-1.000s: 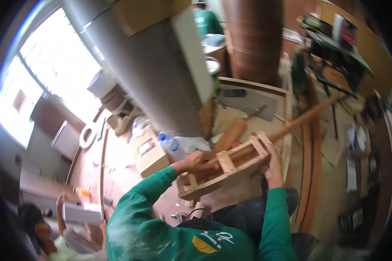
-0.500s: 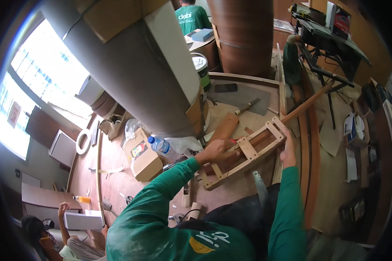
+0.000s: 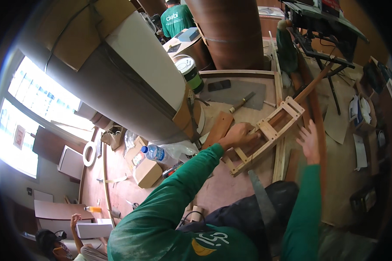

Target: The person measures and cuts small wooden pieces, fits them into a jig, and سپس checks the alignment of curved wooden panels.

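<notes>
A narrow, ladder-like wooden frame (image 3: 278, 135) with light crosspieces slants up to the right in front of me. My left hand (image 3: 243, 135) is closed around the frame's far rail near its lower left end; its fingertips are partly hidden. Just right of the frame, my right hand (image 3: 309, 142) is held apart from it, fingers spread and nothing in them. Close to my dark trousers, a handsaw blade (image 3: 261, 195) points up towards the frame. Beyond my left hand lies a reddish-brown board (image 3: 221, 127).
A large grey column (image 3: 130, 93) stands at left, with a water bottle (image 3: 154, 152) and cardboard box (image 3: 147, 174) near its base. Farther back are a chisel-like tool (image 3: 242, 102) and a paint bucket (image 3: 189, 73). A co-worker (image 3: 56, 243) sits lower left; another (image 3: 177, 19) is at the back.
My right hand has let go of the frame's right side and moved off to the right, opening. My left hand stays at the frame. The whole view has shifted somewhat.
</notes>
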Demonstrator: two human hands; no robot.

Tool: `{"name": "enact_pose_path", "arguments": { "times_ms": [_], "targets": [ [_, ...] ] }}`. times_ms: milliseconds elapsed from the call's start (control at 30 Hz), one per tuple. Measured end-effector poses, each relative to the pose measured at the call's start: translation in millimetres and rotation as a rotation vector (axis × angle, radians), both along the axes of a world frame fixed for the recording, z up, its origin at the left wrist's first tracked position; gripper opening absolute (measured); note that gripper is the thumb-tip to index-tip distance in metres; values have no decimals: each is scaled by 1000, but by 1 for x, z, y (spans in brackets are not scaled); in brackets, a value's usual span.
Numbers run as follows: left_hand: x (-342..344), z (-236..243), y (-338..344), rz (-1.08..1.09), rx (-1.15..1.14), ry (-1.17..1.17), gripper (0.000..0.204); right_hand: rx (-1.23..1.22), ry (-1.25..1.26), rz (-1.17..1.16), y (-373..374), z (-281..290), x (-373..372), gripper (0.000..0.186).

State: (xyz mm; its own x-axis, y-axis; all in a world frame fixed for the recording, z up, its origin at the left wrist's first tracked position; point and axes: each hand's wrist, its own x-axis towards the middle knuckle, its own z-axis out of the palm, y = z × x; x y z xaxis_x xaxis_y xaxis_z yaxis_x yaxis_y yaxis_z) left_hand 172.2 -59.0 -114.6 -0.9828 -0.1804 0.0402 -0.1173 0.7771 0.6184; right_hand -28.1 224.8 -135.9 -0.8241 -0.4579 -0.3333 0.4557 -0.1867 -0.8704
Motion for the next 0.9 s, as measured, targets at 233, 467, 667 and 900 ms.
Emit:
{"name": "enact_pose_path", "arguments": {
  "times_ms": [233, 467, 667, 900],
  "targets": [
    [-24, 4, 6, 83, 19, -65, 57, 609, 331, -48, 181, 56, 198, 70],
    [-28, 2, 3, 75, -9, -91, 57, 1360, 648, -18, 273, 123, 387, 55],
    [-26, 7, 6, 76, 82, -73, 56, 1348, 603, -85, 258, 118, 397, 54],
    [-27, -20, 4, 225, 33, -82, 58, 1179, 731, -138, 235, 103, 377, 54]
  ]
}}
